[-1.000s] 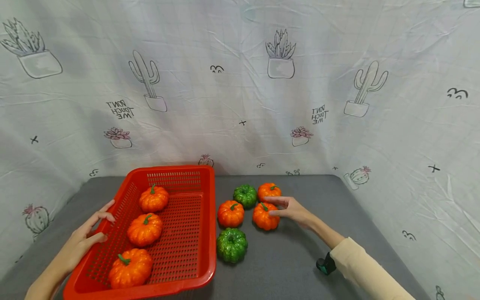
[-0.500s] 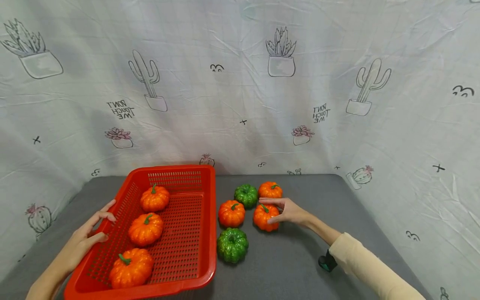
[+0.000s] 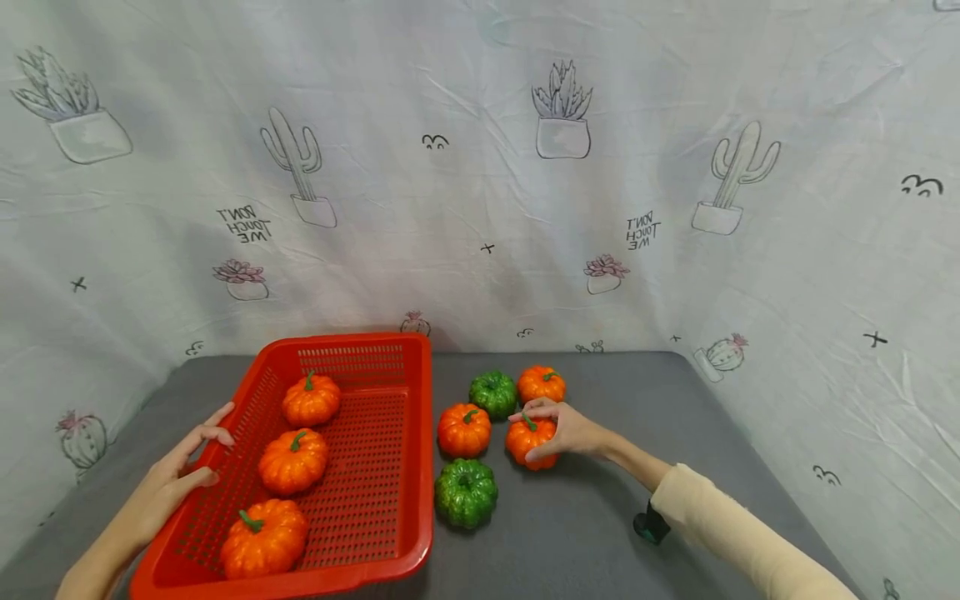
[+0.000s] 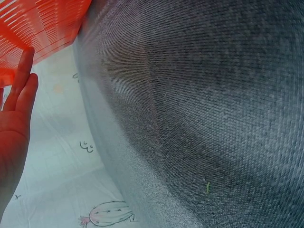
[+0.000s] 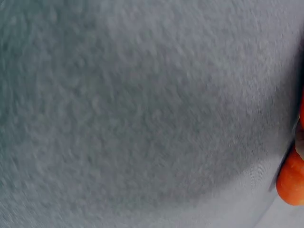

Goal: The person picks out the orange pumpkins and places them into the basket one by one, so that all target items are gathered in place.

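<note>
A red plastic basket (image 3: 416, 500) stands at the left in the head view, with 3 orange pumpkins (image 3: 293, 462) in a row inside. My left hand (image 3: 167, 492) holds its left rim; in the left wrist view, fingers (image 4: 26, 90) lie along the outer wall. To the right of the basket, my right hand (image 3: 576, 431) grips a small orange pumpkin (image 3: 525, 442) with a green stem, thumb on the near side and fingers over the far side. Around it sit two orange pumpkins (image 3: 464, 432) and two green pumpkins (image 3: 466, 493).
A grey cloth (image 3: 577, 533) covers the table. Behind and beside it hangs a white curtain (image 3: 480, 183) printed with cacti. A small dark object (image 3: 651, 525) shows below the right sleeve (image 3: 720, 517).
My right hand has come down and closed its thumb and fingers around the orange pumpkin. The left hand stays on the basket rim.
</note>
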`<state>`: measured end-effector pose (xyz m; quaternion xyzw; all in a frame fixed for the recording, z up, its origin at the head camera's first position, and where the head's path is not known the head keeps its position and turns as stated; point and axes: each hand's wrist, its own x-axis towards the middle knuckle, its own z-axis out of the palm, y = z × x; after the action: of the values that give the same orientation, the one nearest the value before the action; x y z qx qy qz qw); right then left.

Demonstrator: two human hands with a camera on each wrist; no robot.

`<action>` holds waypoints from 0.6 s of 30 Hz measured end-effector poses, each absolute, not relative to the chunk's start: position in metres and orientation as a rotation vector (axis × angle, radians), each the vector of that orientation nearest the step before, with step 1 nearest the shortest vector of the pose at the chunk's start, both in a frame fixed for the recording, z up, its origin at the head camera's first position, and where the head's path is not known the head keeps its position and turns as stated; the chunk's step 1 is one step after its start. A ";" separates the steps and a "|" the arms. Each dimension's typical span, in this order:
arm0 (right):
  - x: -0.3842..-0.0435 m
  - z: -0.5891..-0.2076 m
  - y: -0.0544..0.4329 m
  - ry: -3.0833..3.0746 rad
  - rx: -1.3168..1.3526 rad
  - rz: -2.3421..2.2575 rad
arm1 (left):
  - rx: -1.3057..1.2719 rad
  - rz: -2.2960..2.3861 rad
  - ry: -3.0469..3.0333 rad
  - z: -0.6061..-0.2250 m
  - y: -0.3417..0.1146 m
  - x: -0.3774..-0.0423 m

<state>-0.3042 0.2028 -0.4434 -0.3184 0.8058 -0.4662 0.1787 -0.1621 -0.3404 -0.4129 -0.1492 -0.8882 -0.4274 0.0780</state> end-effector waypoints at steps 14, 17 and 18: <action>-0.293 -0.440 0.201 2.233 -0.935 -1.521 | -0.429 -1.401 -2.652 -0.412 -0.339 -0.162; -0.293 -0.433 0.202 2.262 -0.890 -1.545 | -0.423 -1.405 -2.658 -0.412 -0.339 -0.163; -0.294 -0.430 0.203 2.275 -0.874 -1.550 | -0.425 -1.404 -2.657 -0.412 -0.340 -0.164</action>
<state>-0.2937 0.2027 -0.4305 -0.3002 0.7814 -0.5323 0.1261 -0.1635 -0.3399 -0.4121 -0.1398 -0.8742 -0.4619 0.0530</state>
